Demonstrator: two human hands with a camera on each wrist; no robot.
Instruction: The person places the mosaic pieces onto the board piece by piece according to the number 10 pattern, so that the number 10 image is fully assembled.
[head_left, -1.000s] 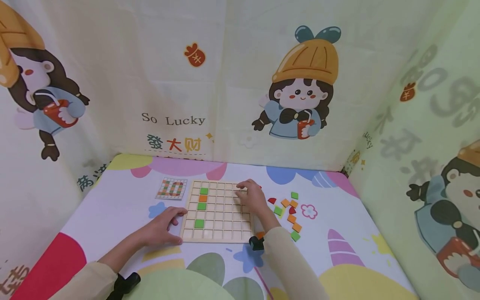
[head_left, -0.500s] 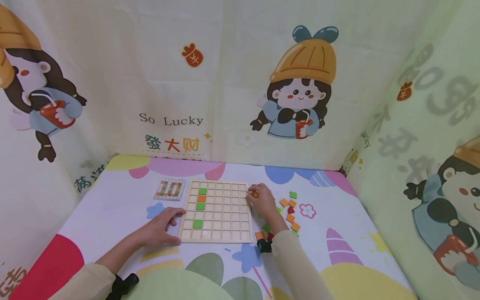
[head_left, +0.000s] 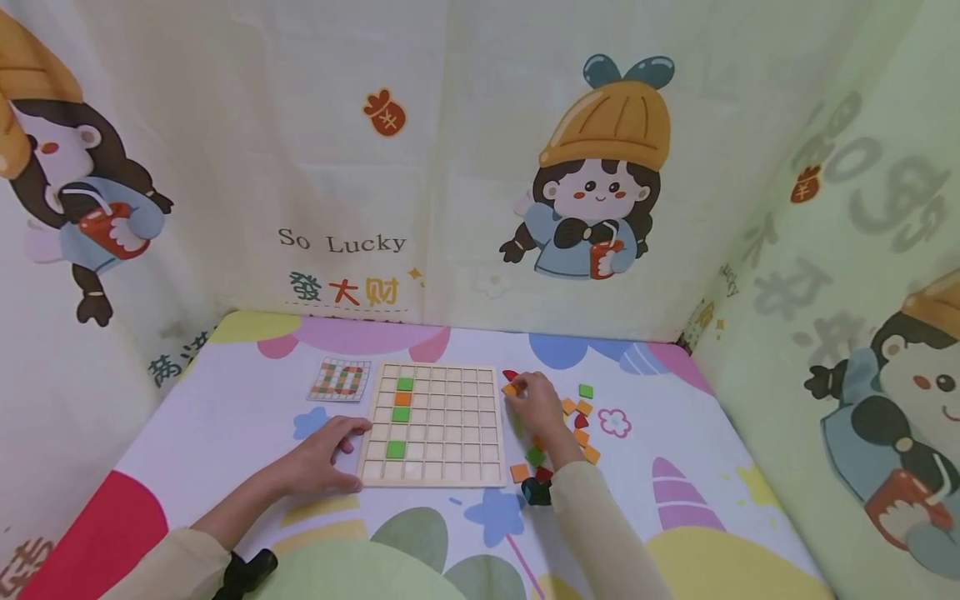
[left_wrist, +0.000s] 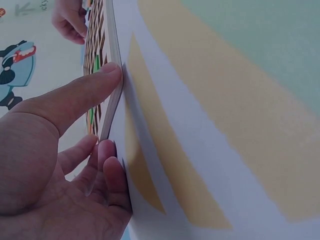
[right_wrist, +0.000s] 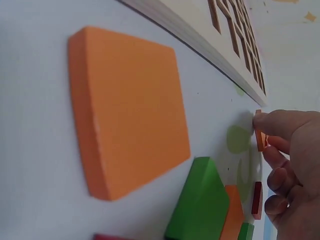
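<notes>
A square wooden grid board (head_left: 457, 433) lies on the table, with several green and orange tiles in its left part. My left hand (head_left: 326, 454) rests at the board's left side. In the left wrist view its thumb (left_wrist: 92, 92) and fingertips touch the board's edge (left_wrist: 114, 50). Just right of the board, my right hand (head_left: 540, 408) pinches an orange square tile (right_wrist: 260, 132) between thumb and finger. A red piece (head_left: 511, 376) lies just beyond those fingertips.
A patterned grid card (head_left: 340, 379) lies left of the board. Loose pieces are scattered right of it, including an orange tile (right_wrist: 135, 105) close to the right wrist camera, a green tile (head_left: 586, 391) and a red quarter-round piece (head_left: 581, 422). A printed curtain (head_left: 457, 208) stands behind the table.
My right hand has moved right, from over the board's upper right part to the table beside it. An orange tile now shows at its fingertips. The left hand stays at the board's edge.
</notes>
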